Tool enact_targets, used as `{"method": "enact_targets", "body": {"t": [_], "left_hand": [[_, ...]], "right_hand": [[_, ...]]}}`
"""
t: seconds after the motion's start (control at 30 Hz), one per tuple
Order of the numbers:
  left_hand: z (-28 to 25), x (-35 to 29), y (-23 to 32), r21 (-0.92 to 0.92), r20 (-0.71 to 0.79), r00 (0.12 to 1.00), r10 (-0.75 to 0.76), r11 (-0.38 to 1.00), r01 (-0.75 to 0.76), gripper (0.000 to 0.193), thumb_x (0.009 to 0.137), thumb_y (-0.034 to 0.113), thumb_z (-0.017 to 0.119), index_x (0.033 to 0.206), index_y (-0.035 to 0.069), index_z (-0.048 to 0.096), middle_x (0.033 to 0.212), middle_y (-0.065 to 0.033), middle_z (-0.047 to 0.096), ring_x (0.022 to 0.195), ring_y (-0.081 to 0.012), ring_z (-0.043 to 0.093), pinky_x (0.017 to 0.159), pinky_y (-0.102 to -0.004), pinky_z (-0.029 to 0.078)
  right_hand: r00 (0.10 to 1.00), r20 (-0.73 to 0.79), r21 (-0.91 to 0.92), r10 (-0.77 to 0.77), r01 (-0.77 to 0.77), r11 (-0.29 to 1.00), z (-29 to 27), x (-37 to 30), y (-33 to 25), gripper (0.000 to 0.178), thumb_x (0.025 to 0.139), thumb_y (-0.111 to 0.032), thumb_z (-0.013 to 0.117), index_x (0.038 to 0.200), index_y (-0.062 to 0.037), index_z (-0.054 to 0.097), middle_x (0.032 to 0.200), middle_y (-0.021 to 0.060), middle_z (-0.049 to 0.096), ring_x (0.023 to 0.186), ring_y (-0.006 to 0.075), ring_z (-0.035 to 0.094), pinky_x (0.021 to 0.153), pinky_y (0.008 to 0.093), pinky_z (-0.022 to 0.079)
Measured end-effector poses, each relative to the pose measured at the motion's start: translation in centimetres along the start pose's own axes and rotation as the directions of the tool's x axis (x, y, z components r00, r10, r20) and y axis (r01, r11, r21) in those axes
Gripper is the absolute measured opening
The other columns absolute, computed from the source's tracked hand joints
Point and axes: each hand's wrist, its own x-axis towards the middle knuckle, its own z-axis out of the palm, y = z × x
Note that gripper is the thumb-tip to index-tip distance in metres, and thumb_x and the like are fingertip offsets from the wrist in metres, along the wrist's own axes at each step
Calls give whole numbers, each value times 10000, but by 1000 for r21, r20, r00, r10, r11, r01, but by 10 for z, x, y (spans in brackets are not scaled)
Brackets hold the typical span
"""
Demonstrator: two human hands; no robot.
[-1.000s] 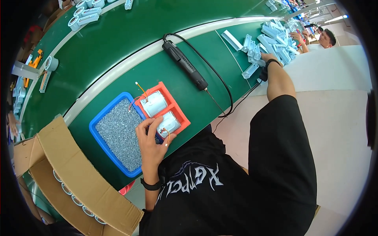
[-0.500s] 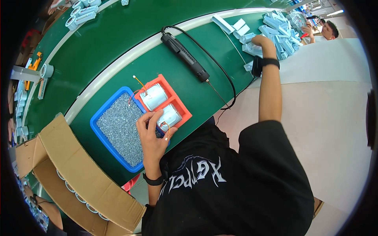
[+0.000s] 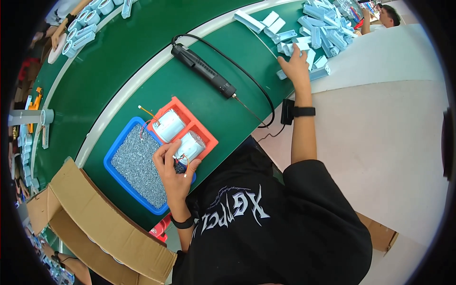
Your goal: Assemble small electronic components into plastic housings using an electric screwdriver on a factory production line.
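Note:
Two white cylindrical parts with thin coloured wires lie in the compartments of a red tray [image 3: 212, 143]. My left hand [image 3: 172, 172] has its fingers and thumb around the wired end of the nearer cylinder [image 3: 191, 145]. The farther cylinder [image 3: 169, 125] lies untouched, its wires and small white plug reaching out over the tray's left side. At the upper right my right hand [image 3: 296, 70] is at the near edge of a heap of pale blue plastic pieces [image 3: 327, 34], fingers spread. Whether its fingertips touch a piece, I cannot tell.
A blue bin [image 3: 110, 159] of small metal screws touches the red tray. A black electric screwdriver [image 3: 203, 70] with a looping cable lies on the green bench [image 3: 247, 111]. An open cardboard box [image 3: 97, 209] stands at lower left. Another person [image 3: 388, 18] is at upper right.
My right hand has come back from the heap toward me, and its fingers have spread. Several pale blue pieces have shifted at the heap's near edge. My left hand stays at the nearer cylinder.

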Motion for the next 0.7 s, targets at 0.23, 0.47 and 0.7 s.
{"method": "enact_targets", "body": {"t": [0.23, 0.47, 0.7], "left_hand": [[-2, -3, 4, -5, -4, 1000, -31, 1000, 31, 600, 621, 190, 829, 1156, 84, 580, 1123, -111, 465, 1069, -289, 482, 929, -375, 403], [1, -1, -1, -12, -18, 1000, -1, 1000, 1, 604, 627, 238, 837, 1155, 85, 588, 1114, -105, 466, 1028, -272, 477, 877, -373, 417], [-1, 1, 2, 21, -19, 999, 26, 999, -26, 596, 629, 240, 835, 1151, 86, 592, 1099, -99, 472, 1028, -270, 475, 874, -371, 418]], "right_hand": [[982, 114, -532, 147, -65, 844, -52, 30, -28, 547, 788, -389, 546, 1288, -176, 488, 1390, 177, 387, 1259, 496, 327, 916, 776, 188], [982, 187, -492, 22, 74, 868, -39, 8, -20, 480, 788, -322, 547, 1230, -136, 524, 1325, 166, 446, 1150, 470, 452, 868, 748, 265], [988, -45, -405, -149, 118, 907, -40, -18, -17, 364, 775, -264, 593, 1087, -75, 583, 1250, 220, 446, 1097, 486, 446, 823, 552, 446]]}}
